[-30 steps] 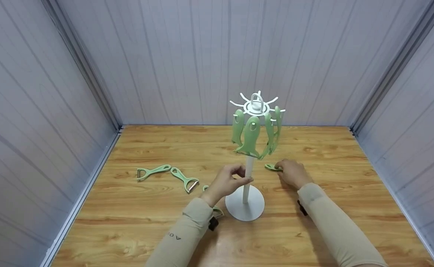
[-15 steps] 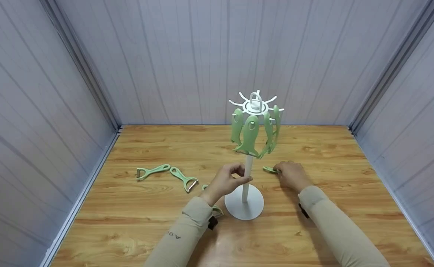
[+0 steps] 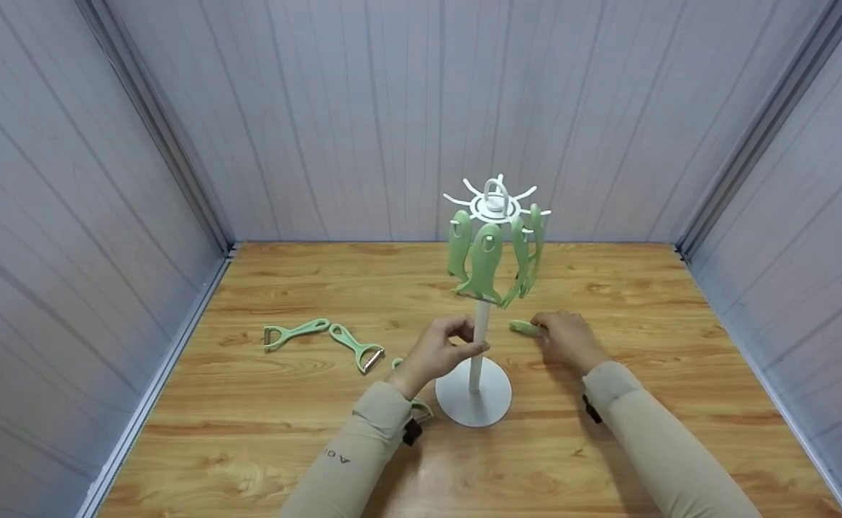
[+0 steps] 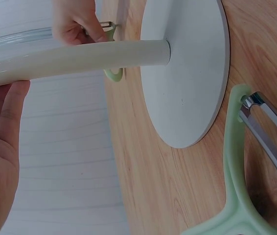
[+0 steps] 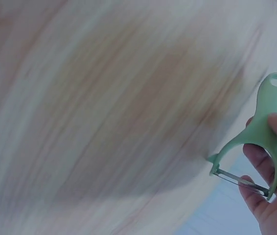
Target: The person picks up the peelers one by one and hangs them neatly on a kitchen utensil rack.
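Observation:
My left hand (image 3: pixel 436 352) holds the pole of a white display stand (image 3: pixel 475 374), thumb and fingers on either side of it. At the top, several green peelers (image 3: pixel 485 262) hang by their handle holes from the front and right hooks. To the right of the stand, my right hand (image 3: pixel 568 340) pinches a green peeler (image 5: pixel 263 128). In the right wrist view the thumb lies on its front, fingers behind, with the handle hole pointing away from the palm. Another peeler (image 4: pixel 234 161) lies close to the stand's round base (image 4: pixel 187 98), partly covered by my left wrist in the head view.
Two more green peelers, one at the far left (image 3: pixel 295 333) and one beside it (image 3: pixel 357 350), lie on the wooden table (image 3: pixel 262 446). Several bare hooks (image 3: pixel 472 187) stick out at the back and left of the rack. Pale panel walls (image 3: pixel 349 122) enclose the table.
My right hand has shifted slightly left and turned the peeler, whose handle shows at a different angle. My left hand stays on the pole, and the hanging peelers look the same.

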Motion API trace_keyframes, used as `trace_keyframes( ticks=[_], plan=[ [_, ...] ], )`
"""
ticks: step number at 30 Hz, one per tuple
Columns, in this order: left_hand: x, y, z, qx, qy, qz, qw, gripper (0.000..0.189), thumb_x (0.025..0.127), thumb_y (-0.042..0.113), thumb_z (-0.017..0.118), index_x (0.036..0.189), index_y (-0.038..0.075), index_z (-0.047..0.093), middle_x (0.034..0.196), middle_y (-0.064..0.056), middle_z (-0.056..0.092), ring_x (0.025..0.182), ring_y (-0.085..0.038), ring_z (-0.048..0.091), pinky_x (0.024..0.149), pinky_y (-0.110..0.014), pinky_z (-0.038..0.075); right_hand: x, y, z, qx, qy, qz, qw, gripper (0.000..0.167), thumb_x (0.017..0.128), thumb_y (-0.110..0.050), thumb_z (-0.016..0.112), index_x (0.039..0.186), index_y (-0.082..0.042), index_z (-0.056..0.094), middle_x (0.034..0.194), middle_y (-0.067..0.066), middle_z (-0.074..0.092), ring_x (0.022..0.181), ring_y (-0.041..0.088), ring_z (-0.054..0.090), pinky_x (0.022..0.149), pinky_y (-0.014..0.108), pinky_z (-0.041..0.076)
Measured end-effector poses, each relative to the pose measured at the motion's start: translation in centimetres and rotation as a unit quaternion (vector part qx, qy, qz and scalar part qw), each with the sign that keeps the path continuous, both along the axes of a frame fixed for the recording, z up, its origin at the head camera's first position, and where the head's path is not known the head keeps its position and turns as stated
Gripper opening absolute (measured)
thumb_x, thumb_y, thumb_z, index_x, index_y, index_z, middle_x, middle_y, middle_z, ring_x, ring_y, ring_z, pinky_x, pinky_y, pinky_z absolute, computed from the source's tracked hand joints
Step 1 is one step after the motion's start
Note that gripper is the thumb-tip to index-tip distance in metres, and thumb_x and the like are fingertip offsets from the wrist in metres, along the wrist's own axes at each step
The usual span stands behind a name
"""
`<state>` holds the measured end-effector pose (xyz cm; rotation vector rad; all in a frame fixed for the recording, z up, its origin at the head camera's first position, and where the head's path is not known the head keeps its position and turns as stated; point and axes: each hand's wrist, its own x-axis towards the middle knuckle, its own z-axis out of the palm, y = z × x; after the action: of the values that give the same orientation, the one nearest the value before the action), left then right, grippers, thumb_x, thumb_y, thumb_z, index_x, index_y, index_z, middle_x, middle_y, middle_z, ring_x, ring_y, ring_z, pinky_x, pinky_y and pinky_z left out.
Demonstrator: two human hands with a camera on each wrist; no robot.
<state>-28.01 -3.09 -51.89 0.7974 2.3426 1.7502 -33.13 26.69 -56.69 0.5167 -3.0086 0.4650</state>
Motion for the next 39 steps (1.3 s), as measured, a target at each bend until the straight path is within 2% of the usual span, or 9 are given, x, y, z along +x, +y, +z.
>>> trace_keyframes(
  ticks=[5,12,19,23,28,39],
  plan=[
    [0.1,0.0,0.1,0.001,0.002,-0.001,1.0,0.012,0.1,0.016,0.08,0.102,0.006,0.075,0.098,-0.003,0.075,0.094,-0.01,0.067,0.094,-0.046,0.058,0.2,0.2,0.2,-0.055,-0.018,0.006,0.9983,0.022,0.106,-0.001,0.061,0.121,0.0,0.076,0.115,0.021,0.079,0.104,0.043,0.074,0.096,0.065,0.055],
    [0.0,0.0,0.0,0.006,-0.001,-0.002,1.0,0.012,0.1,0.016,0.081,0.102,0.006,0.075,0.099,-0.004,0.075,0.094,-0.011,0.067,0.097,-0.05,0.058,0.7,0.3,0.8,-0.135,-0.076,-0.007,0.9879,0.027,0.11,-0.005,0.053,0.128,0.003,0.072,0.116,0.021,0.076,0.096,0.029,0.069,0.086,0.052,0.058],
    [0.1,0.0,0.0,0.008,-0.006,-0.001,1.0,0.013,0.1,0.018,0.08,0.101,0.007,0.074,0.098,-0.004,0.075,0.095,-0.011,0.068,0.1,-0.054,0.057,1.1,0.3,1.4,-0.164,-0.083,-0.018,0.9828,0.028,0.107,-0.012,0.067,0.132,-0.001,0.072,0.122,0.021,0.075,0.11,0.035,0.071,0.098,0.058,0.057],
    [0.1,0.0,0.1,0.009,-0.003,0.0,1.0,0.013,0.1,0.017,0.08,0.101,0.006,0.073,0.098,-0.004,0.074,0.095,-0.011,0.068,0.099,-0.05,0.057,1.4,0.3,1.6,-0.174,-0.081,-0.017,0.9812,0.027,0.105,-0.013,0.072,0.129,-0.002,0.073,0.12,0.021,0.076,0.108,0.034,0.071,0.097,0.058,0.056],
    [0.1,0.1,-0.1,0.0,0.002,0.007,1.0,0.012,0.1,0.017,0.08,0.102,0.006,0.073,0.098,-0.003,0.075,0.095,-0.01,0.068,0.094,-0.039,0.057,1.7,0.4,1.9,-0.186,-0.085,-0.017,0.9788,0.028,0.104,-0.013,0.074,0.129,0.0,0.074,0.121,0.02,0.076,0.107,0.031,0.07,0.096,0.055,0.057],
    [0.0,0.0,-0.2,0.007,0.007,-0.004,0.9999,0.013,0.1,0.016,0.081,0.102,0.005,0.074,0.097,-0.003,0.074,0.093,-0.009,0.068,0.095,-0.039,0.058,2.2,0.4,2.8,-0.204,-0.067,-0.021,0.9764,0.035,0.104,-0.012,0.074,0.134,0.005,0.071,0.127,0.026,0.073,0.11,0.036,0.071,0.094,0.056,0.059]
  ],
)
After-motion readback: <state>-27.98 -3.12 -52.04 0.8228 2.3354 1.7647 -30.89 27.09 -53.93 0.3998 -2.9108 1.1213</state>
